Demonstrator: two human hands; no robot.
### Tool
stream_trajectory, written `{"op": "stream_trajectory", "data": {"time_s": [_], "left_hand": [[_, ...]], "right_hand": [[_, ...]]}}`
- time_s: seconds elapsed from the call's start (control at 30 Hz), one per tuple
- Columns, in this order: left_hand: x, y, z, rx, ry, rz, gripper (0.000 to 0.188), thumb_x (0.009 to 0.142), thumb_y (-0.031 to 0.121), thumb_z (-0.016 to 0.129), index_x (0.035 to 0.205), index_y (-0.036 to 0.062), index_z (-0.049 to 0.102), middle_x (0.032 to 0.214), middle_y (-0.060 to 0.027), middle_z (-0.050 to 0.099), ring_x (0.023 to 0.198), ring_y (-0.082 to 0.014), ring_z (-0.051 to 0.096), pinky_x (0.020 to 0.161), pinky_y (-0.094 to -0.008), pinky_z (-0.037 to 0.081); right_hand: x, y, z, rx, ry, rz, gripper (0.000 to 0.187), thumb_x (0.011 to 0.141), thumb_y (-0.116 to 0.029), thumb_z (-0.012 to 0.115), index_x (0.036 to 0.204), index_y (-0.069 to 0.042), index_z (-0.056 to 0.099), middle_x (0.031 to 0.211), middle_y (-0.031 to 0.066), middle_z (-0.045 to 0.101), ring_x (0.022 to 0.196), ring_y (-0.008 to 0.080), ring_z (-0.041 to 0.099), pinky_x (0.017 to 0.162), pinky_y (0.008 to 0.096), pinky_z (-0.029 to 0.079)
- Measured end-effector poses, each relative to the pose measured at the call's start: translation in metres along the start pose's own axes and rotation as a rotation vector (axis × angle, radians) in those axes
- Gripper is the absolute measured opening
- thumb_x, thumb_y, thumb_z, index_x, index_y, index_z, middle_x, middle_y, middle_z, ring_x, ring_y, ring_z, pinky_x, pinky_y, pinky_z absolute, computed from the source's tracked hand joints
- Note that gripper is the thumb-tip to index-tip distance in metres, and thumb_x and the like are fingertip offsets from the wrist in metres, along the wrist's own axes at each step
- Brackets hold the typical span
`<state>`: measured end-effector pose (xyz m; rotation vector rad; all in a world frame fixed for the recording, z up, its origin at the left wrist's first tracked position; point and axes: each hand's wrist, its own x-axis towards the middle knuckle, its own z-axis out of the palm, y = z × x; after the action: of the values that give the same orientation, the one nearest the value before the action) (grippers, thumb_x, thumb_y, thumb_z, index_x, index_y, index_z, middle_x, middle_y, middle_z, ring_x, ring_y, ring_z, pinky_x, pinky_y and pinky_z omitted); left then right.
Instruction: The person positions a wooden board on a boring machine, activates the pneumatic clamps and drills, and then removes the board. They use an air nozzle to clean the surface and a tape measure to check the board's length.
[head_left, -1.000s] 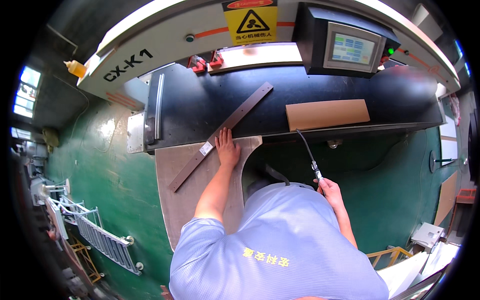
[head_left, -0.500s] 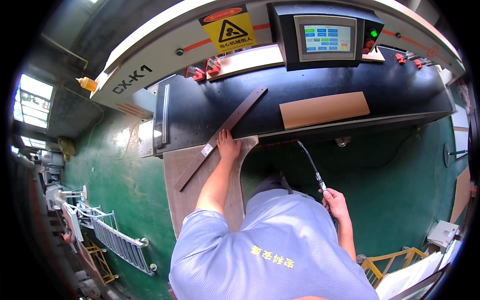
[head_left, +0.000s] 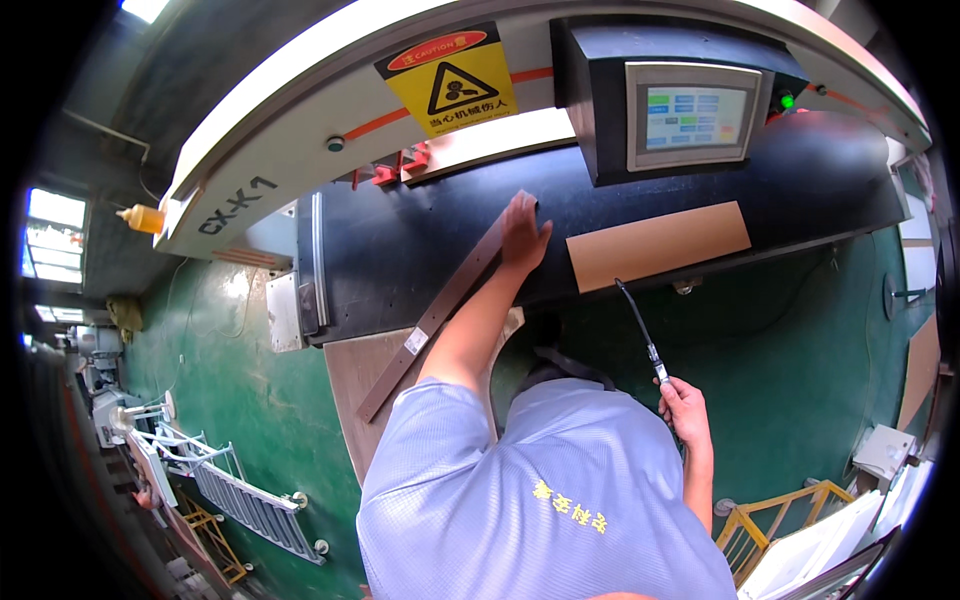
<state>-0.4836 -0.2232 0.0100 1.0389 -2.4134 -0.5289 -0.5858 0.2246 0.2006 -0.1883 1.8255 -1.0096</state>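
On the left, a grey roller stand (head_left: 245,490) is on the green floor (head_left: 215,375), apart from the person. Next to the right comes a greyish-brown board (head_left: 360,370), which stands against the near edge of the black table (head_left: 400,230). The long brown strip (head_left: 455,290) lies obliquely: its near part is over the board, its far part is over the table. A white label (head_left: 416,341) is on the strip, and the left forearm passes just beside the strip's right side.

The left hand (head_left: 522,235) is at the far end of the strip and covers it. Half a second ago this hand was flat on the middle of the strip, near the label; now it has gone up along it. The strip itself lies in much the same way, so in my judgement only the place of handling is changed, from the middle to the end. The thumb stands apart from the fingers, but the hand is blurred, and I cannot tell if it grips the strip or only touches it.

Further right, a flat light-brown panel (head_left: 660,245) lies on the table. The thin black nozzle tool (head_left: 637,322) points toward the panel's near edge; its tip appears at this edge, and I cannot tell if they touch. Before, the tip appeared below the panel, apart from it. The right hand (head_left: 683,408) is closed around the tool's handle.
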Motion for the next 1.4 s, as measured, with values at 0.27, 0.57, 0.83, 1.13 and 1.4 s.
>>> {"op": "stream_trajectory", "data": {"time_s": [0.27, 0.57, 0.83, 1.13, 1.4], "left_hand": [[0.18, -0.01, 0.053, 0.257, -0.198, -0.012, 0.077, 0.104, 0.052, 0.054, 0.164, 0.0071, 0.034, 0.173, -0.018, 0.025, 0.161, -0.036, 0.02, 0.13, -0.0549, 0.015], [0.15, -0.005, 0.065, 0.269, -0.193, 0.095, 0.066, 0.105, 0.048, 0.054, 0.16, 0.0123, 0.044, 0.17, -0.0177, 0.032, 0.159, -0.0419, 0.022, 0.127, -0.0629, 0.014], [0.119, 0.024, 0.041, -0.055, -0.164, 0.29, 0.046, 0.1, 0.035, 0.061, 0.135, 0.0047, 0.063, 0.154, -0.0163, 0.05, 0.151, -0.036, 0.037, 0.127, -0.0635, 0.013], [0.147, 0.021, 0.053, -0.209, -0.277, 0.171, 0.04, 0.097, 0.028, 0.062, 0.13, 0.0059, 0.067, 0.142, -0.0175, 0.06, 0.137, -0.0351, 0.05, 0.116, -0.0488, 0.034], [0.249, -0.072, 0.021, 0.517, -0.264, -0.074, 0.074, 0.092, 0.056, 0.074, 0.14, 0.002, 0.058, 0.128, -0.0184, 0.069, 0.121, -0.0343, 0.064, 0.106, -0.0495, 0.048]], "right_hand": [[0.012, -0.013, 0.03, 0.07, -0.003, -0.004, 0.029, 0.106, -0.02, 0.063, 0.126, 0.0, 0.07, 0.076, -0.0009, 0.063, 0.066, 0.0061, 0.053, 0.062, 0.0218, 0.044], [0.026, -0.037, 0.056, 0.145, 0.135, 0.11, 0.034, 0.107, -0.021, 0.058, 0.128, 0.004, 0.067, 0.081, -0.0002, 0.065, 0.071, 0.0065, 0.056, 0.068, 0.0232, 0.047], [0.037, -0.044, 0.064, 0.155, 0.079, 0.096, 0.036, 0.108, -0.018, 0.057, 0.134, 0.005, 0.064, 0.083, 0.0003, 0.063, 0.073, 0.0076, 0.056, 0.07, 0.0232, 0.047], [0.032, -0.025, 0.078, 0.167, 0.119, 0.121, 0.037, 0.108, -0.019, 0.058, 0.135, 0.005, 0.064, 0.082, 0.0007, 0.064, 0.073, 0.0075, 0.057, 0.07, 0.0235, 0.047], [0.019, -0.015, 0.089, 0.185, 0.141, 0.081, 0.034, 0.107, -0.018, 0.059, 0.132, 0.003, 0.067, 0.082, 0.0001, 0.064, 0.072, 0.0078, 0.056, 0.069, 0.0239, 0.047]]}}
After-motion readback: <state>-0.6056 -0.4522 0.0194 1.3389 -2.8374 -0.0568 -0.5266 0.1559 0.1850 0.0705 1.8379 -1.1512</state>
